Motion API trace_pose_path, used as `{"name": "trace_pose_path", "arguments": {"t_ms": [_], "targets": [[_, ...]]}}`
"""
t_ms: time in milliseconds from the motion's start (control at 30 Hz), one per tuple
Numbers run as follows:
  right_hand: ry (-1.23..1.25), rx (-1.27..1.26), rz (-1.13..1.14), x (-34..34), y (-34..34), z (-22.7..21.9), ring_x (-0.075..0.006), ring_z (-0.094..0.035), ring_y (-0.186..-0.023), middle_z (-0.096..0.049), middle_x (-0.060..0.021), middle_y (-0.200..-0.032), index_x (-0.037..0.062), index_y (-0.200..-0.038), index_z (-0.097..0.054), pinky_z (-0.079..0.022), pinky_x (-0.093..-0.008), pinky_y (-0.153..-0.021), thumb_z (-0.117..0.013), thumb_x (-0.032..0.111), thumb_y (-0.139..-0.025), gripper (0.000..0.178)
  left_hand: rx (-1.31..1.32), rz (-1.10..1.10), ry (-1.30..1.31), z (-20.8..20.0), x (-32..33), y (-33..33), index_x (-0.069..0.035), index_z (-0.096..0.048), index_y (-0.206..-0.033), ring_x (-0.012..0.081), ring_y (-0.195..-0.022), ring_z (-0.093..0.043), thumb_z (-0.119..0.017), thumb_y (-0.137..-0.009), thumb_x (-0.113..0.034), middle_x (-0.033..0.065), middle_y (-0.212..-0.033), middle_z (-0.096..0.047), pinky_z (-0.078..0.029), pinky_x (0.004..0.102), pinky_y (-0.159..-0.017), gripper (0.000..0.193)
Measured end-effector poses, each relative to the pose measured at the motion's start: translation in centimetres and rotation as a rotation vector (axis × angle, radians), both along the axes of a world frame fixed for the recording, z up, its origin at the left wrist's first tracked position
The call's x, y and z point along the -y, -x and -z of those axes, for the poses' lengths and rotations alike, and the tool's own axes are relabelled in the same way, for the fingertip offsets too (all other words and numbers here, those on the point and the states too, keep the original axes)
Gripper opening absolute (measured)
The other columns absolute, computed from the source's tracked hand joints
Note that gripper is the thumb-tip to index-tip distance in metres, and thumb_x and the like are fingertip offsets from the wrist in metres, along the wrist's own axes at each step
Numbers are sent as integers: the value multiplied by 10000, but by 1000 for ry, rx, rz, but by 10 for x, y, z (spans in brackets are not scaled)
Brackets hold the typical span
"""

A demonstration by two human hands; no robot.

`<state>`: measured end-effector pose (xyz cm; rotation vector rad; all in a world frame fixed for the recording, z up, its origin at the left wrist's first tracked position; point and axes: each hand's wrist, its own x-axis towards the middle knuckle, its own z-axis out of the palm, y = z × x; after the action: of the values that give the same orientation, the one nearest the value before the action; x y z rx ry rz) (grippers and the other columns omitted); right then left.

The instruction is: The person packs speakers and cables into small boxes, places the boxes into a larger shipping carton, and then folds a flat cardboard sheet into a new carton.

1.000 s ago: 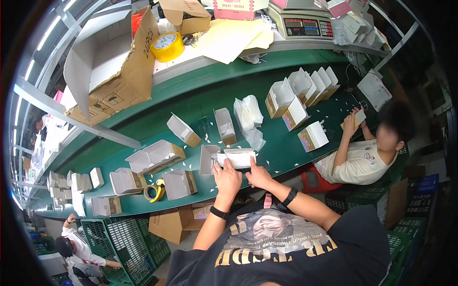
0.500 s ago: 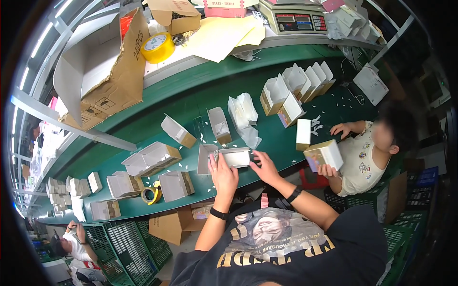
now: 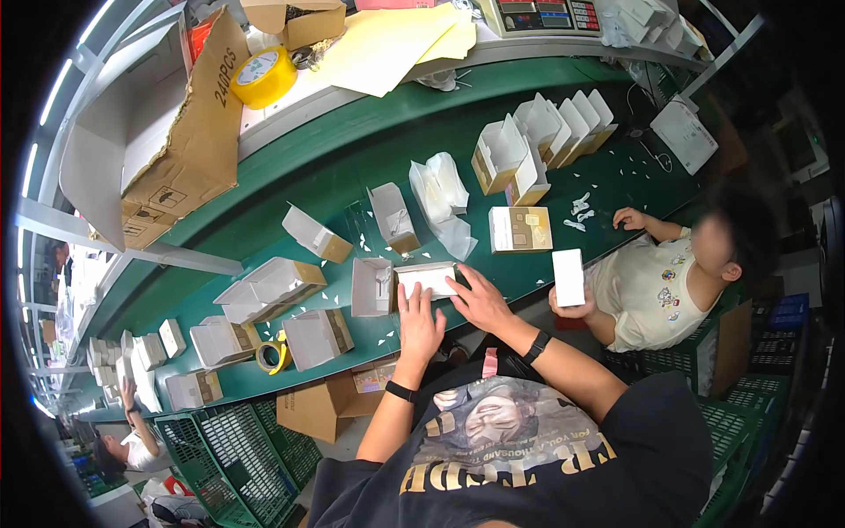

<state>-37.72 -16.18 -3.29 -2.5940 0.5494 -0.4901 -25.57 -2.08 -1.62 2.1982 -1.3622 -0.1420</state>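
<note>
In front of me on the green table lies an open carton [image 3: 373,289] with grey-white inner walls. A flat white piece [image 3: 426,278] fills its right-hand part, and a small pale item shows in the left part. My left hand [image 3: 421,324] has its fingers stretched out, their tips on the near edge of the white piece. From the right, my right hand [image 3: 482,301] reaches to the carton's right end, fingers apart and touching its corner. Neither hand is wrapped round anything.
Several open cartons [image 3: 271,289] stand to the left, beside a yellow tape roll [image 3: 274,354]. White plastic sleeves [image 3: 440,195] lie behind. A closed box [image 3: 519,231] sits at right; there a co-worker's hand holds a white-sided box [image 3: 569,278]. Green crates [image 3: 231,459] stand below.
My left hand has moved from the carton's middle onto the white piece; my right hand has shifted left, closer to it. The co-worker's boxes have been turned and moved.
</note>
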Motion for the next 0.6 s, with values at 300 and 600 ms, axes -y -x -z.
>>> {"name": "trace_pose_path", "arguments": {"t_ms": [300, 600], "targets": [[-214, 96, -74, 17, 13, 11, -385, -481, -1294, -434, -229, -1441, 77, -1253, -606, -459, -410, -1017, -743, 211, -832, 463, -84, -56, 173, 13, 7, 27, 20, -561, -1213, 396, -1170, -513, -683, -846, -85, 184, -1192, -604, -423, 437, -1009, 401], [-339, 232, 209, -16, -3, 27, -393, -527, -1250, -487, -237, -1397, 39, -1162, -613, -472, -385, -995, -737, 180, -850, 364, -113, -88, 221, 15, 17, 12, -3, -594, -1106, 337, -1010, -587, -687, -847, -42, 148, -1008, -645, -478, 411, -893, 278]]}}
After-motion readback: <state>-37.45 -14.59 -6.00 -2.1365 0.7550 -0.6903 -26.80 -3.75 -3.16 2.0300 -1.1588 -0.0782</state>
